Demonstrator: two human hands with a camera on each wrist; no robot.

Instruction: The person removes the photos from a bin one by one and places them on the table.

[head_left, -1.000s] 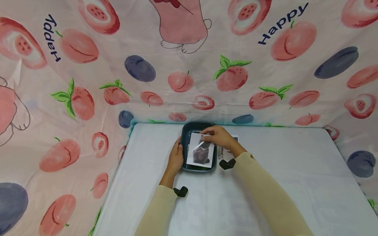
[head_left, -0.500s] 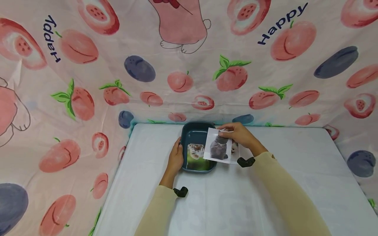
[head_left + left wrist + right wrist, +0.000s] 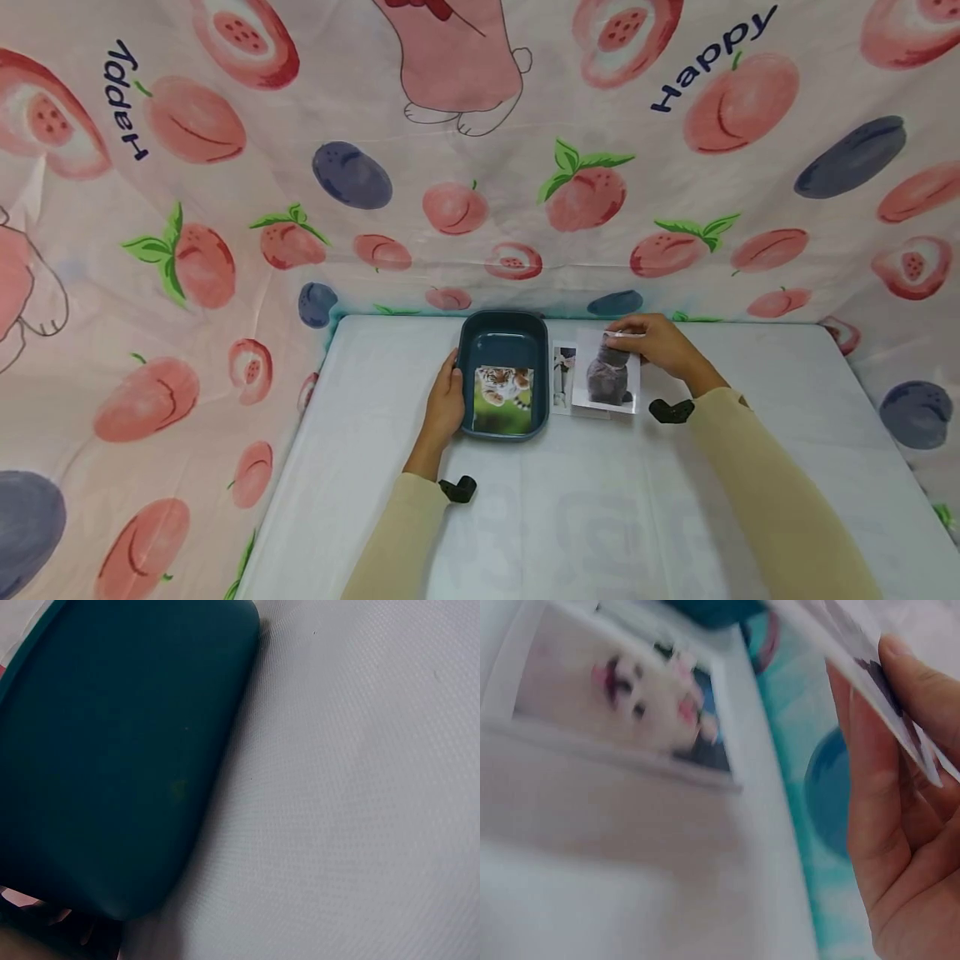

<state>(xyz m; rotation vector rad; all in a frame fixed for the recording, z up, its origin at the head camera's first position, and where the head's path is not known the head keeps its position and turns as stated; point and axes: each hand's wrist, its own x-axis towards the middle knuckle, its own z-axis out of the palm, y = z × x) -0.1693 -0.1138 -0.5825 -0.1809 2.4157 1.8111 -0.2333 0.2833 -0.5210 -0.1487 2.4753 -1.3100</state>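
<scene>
My left hand (image 3: 446, 400) lies along the left wall of a dark teal tray (image 3: 504, 325), its fingers straight against the side. Inside the tray is a photo card of a tiger cub (image 3: 504, 400) on green. Between thumb and fingers, my right hand (image 3: 667, 346) pinches the top of a photo card of a grey cat (image 3: 607, 379). The right wrist view shows this cat card (image 3: 870, 682) tilted, with the thumb on its face. Just beyond lies a photo card of a white dog (image 3: 630, 697) with its mouth open. The cat card partly covers the cards beneath it in the head view.
A white-covered table (image 3: 525, 517) carries everything. Another picture (image 3: 563, 375) shows as a strip between the tray and the cat card. Fruit-printed cloth (image 3: 457, 208) hangs behind and at the sides. Black wrist mounts (image 3: 671, 411) sit on both arms.
My right hand has carried the cat card from over the tray rightwards to over the other cards. The tiger cub card in the tray is now uncovered. My left hand stays at the tray.
</scene>
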